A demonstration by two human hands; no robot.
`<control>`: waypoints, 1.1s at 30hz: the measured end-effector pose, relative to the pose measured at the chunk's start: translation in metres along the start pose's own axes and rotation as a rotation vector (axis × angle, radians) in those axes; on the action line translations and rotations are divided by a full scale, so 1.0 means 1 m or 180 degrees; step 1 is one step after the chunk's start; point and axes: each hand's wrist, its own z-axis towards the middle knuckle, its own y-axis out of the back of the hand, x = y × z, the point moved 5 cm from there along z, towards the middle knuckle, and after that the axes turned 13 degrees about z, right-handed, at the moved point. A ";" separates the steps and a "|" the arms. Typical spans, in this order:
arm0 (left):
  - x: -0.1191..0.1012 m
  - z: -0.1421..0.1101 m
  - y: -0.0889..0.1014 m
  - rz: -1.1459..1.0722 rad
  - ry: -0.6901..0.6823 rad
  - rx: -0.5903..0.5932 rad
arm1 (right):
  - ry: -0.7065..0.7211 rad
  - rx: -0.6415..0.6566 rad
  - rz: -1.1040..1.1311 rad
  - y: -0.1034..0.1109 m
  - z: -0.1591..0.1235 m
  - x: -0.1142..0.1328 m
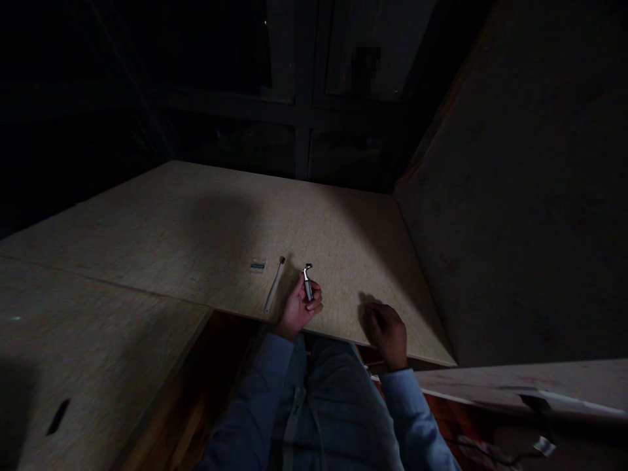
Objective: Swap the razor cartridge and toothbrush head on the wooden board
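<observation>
Holding a shiny razor (308, 289) head-up in the closed grip of the left hand (297, 313), over the desk (220, 281) beside a toothbrush (275, 286) and small clear case (258, 265), with the right hand (390, 332) curled, too dark to tell whether around anything, apparently mid-inspection, next calling for steadiness.

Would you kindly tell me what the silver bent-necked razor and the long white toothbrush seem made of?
Silver bent-necked razor: probably polished metal, given its bright glints, though chromed plastic is possible. Long white toothbrush: likely smooth plastic, judging by its pale, even surface.
</observation>
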 end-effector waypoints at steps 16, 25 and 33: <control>0.004 -0.001 -0.006 0.0298 0.0389 0.1054 | -0.0083 0.0004 0.0013 -0.002 0.004 0.005; 0.012 0.001 -0.007 0.0579 0.0644 0.1201 | -0.0931 -0.0084 0.1750 -0.029 0.017 0.031; 0.016 -0.004 -0.012 0.1276 0.0688 0.1001 | -0.1021 0.0663 0.2947 -0.083 0.040 0.048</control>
